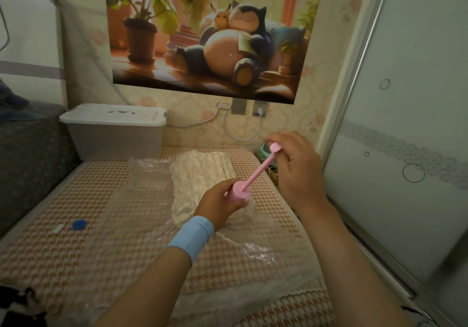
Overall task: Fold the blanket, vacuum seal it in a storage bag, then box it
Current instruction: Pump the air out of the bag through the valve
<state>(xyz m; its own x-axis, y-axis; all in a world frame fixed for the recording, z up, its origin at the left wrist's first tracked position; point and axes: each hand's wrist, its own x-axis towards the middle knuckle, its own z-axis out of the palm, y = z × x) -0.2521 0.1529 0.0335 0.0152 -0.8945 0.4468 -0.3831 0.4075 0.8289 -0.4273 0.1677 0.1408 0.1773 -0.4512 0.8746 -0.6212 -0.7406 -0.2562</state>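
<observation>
houndstooth bed [76,263]; lidded translucent box [114,134] by wall [83,73]; clear bag [149,172] holds white blanket [200,172]. left hand [217,205] grips pink pump barrel [239,191], right hand [296,169] pinches its handle [274,147].

The left hand [218,201] grips the barrel of a pink hand pump [239,192] over the bagged blanket [200,174] on the bed [76,250], while the right hand [296,169] pinches its raised plunger handle [274,147]. A lidded plastic box [114,129] sits behind.
</observation>
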